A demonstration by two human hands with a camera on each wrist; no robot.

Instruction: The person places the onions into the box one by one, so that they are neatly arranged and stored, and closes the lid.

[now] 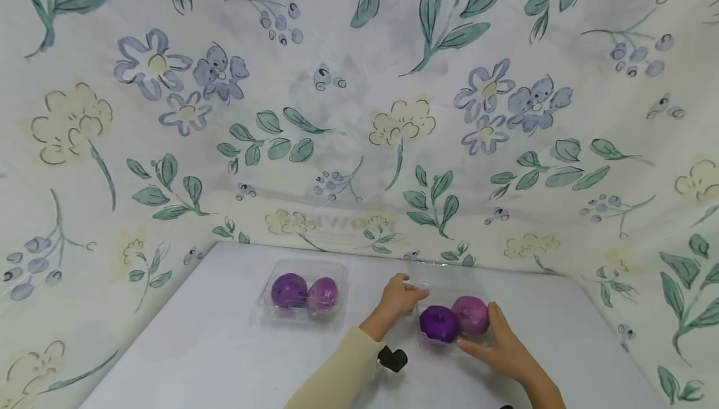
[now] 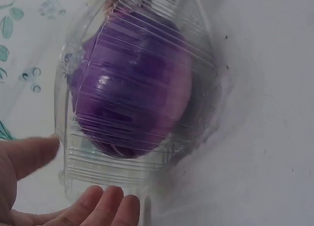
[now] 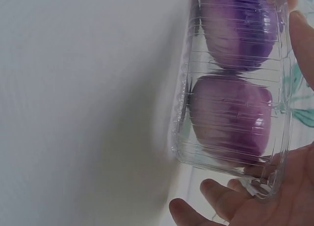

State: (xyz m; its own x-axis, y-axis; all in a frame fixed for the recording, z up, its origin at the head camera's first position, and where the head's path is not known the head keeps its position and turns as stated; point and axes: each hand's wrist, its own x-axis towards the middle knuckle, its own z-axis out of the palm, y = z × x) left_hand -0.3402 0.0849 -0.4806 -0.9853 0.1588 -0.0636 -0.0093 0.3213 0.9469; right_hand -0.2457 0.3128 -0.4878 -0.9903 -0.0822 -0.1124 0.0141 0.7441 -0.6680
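An open clear plastic clamshell box (image 1: 425, 338) stands on the right side of the table, its lid (image 1: 446, 276) folded back toward the wall. Inside lie a dark purple round onion-like vegetable (image 1: 439, 325) and a lighter, pinkish-purple one (image 1: 470, 315). At the box's left back corner is my left hand (image 1: 400, 298), thumb and fingers spread beside the plastic. Around the right end reaches my right hand (image 1: 502, 346), its thumb at the front and fingers at the side. The right wrist view shows these fingers (image 3: 223, 199) fairly straight beside the box's end.
A second clear box (image 1: 266, 315), holding two purple round vegetables (image 1: 289, 290), stands to the left on the white table (image 1: 213, 346). A black object (image 1: 393, 359) is at my left wrist. Flower-printed cloth (image 1: 348, 165) rises behind the table.
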